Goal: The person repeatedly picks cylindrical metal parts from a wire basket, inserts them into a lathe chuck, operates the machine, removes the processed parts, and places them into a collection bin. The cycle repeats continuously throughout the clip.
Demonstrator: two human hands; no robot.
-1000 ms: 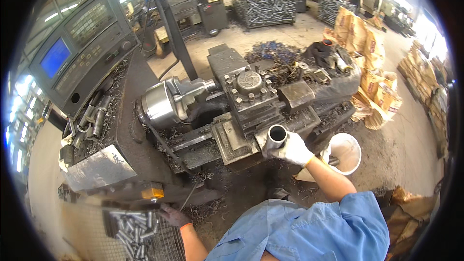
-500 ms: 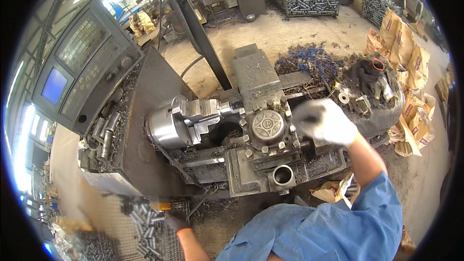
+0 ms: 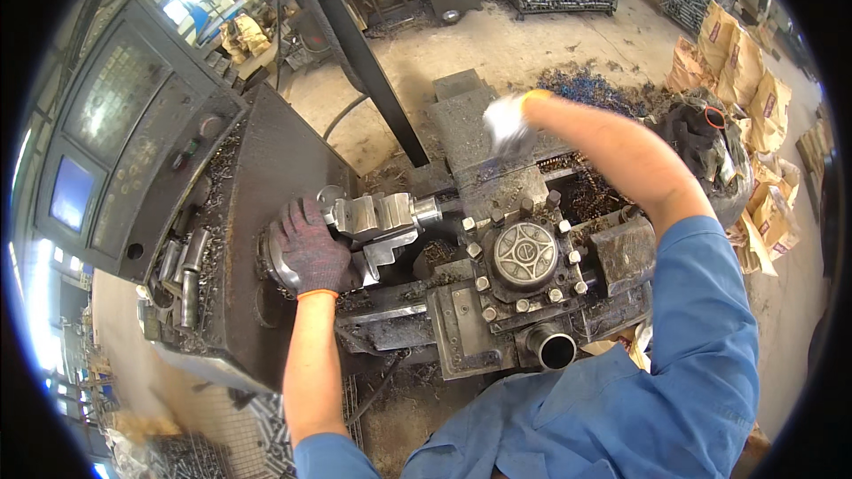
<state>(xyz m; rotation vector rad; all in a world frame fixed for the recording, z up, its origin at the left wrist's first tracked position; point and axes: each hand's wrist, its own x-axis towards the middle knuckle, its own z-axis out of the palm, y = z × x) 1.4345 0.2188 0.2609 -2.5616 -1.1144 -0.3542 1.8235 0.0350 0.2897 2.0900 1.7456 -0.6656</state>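
Lathe, 1, dark and chip-strewn, with 2 gloved hands over it. Left hand (image 3: pixel 308 248): dark knit glove, orange cuff; palm down on the steel chuck (image 3: pixel 280 273), fingers somewhat spread over its curved side, pinching nothing visible. Right hand (image 3: pixel 508 127): white glove, yellow cuff, blurred; above the rear slide (image 3: pixel 461 115) of the carriage; whether its fingers are spread or pressed together cannot be told, nor whether it touches metal. Chuck: left of centre, stepped clamping blocks (image 3: pixel 368 215) facing right, a bright round stub (image 3: pixel 428 210) at their far end. Tool post (image 3: pixel 525 255): 1, star-marked cap ringed by bolts, beneath the right forearm's reach. Metal tube (image 3: pixel 539 340): 1, open mouth toward the wearer, at the post's near side, close to the blue shirt (image 3: pixel 568 408); how it is fixed cannot be seen. Swarf (image 3: pixel 590 93): bluish heap beyond the machine. Hazards, as judged: the left glove could be caught by the blocks if the chuck turned under it; the right sleeve (image 3: pixel 701 302) could snag on the bolts if the arm dropped; the tube could be knocked if the torso leaned in; loose chips could cut through knit fabric if swept bare-palmed.
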